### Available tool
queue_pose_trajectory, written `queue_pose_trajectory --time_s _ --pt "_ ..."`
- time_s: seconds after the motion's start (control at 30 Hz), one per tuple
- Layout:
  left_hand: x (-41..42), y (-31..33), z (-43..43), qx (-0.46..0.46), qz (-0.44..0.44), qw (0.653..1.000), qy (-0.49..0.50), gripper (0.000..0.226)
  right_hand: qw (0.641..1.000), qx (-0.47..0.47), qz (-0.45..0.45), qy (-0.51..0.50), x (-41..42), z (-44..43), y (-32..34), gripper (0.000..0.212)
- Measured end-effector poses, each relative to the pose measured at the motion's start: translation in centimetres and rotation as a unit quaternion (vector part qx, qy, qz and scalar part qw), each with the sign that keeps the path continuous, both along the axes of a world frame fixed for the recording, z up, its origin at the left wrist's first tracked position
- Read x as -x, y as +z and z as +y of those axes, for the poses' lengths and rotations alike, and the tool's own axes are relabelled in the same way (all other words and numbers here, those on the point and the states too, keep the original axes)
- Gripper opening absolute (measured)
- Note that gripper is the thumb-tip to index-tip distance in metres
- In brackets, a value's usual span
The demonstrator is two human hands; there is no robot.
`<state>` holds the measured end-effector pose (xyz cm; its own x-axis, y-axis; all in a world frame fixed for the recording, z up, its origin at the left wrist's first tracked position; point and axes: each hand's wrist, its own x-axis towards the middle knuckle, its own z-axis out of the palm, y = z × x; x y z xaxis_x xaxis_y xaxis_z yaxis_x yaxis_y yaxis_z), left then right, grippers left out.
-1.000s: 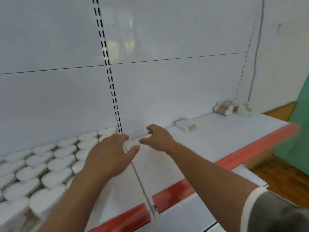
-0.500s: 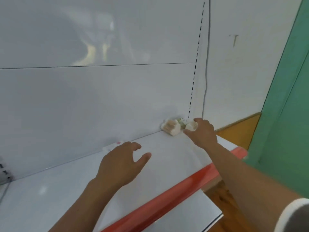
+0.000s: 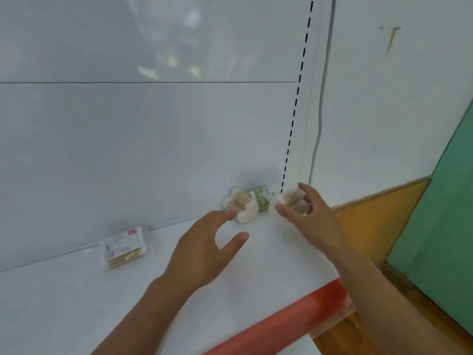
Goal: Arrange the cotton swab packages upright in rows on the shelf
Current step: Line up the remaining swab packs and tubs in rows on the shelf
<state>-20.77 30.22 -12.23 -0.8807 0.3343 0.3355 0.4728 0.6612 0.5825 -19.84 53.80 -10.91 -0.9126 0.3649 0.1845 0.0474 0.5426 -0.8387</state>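
The thumb and fingers of a person's right hand (image 3: 305, 216) close around a heart-shaped cotton swab package (image 3: 288, 199) at the far right corner of a white shelf (image 3: 64, 303), the thumb pressing its near white edge and the fingertips curling over its far side. The left hand (image 3: 204, 248) is spread open and grips nothing, its thumb held wide and its forefinger reaching to the near edge of a second heart-shaped package (image 3: 242, 204), which lies on its side just to the left of the first; whether that fingertip touches it cannot be told. Between the two packages a green-labelled pack (image 3: 261, 197) lies against the white back panel (image 3: 153, 149). Well to the left, a flat rectangular swab box (image 3: 122, 248) lies on the shelf near the back panel, apart from both hands. A red strip (image 3: 281, 321) runs along the shelf's front edge, and a slotted upright (image 3: 294, 108) rises behind the right-hand package. Wooden floor (image 3: 358, 334) and a green surface (image 3: 448, 213) show at right.
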Motion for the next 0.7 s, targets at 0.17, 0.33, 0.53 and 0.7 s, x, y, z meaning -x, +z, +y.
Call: queue_pose_trajectory --time_s 0.17,0.33,0.53,0.7 --pt "0.5 -0.7 -0.1 -0.098 0.017 0.994 -0.040 0.071 0.985 0.112 -0.009 0.129 -1.9 -3.8 0.8 0.075" --pt "-0.3 -0.6 0.3 -0.140 0.064 0.985 -0.074 0.078 0.951 0.244 -0.047 0.185 -1.1 -7.8 0.5 0.067" --pt "0.7 -0.9 -0.5 -0.234 0.054 0.971 -0.012 0.054 0.958 0.194 -0.031 0.209 -0.4 -8.5 0.4 0.017" --pt "1.3 -0.8 -1.0 -0.231 0.030 0.972 0.007 0.055 0.996 -0.076 0.036 0.019 3.1 -5.4 -0.3 0.040"
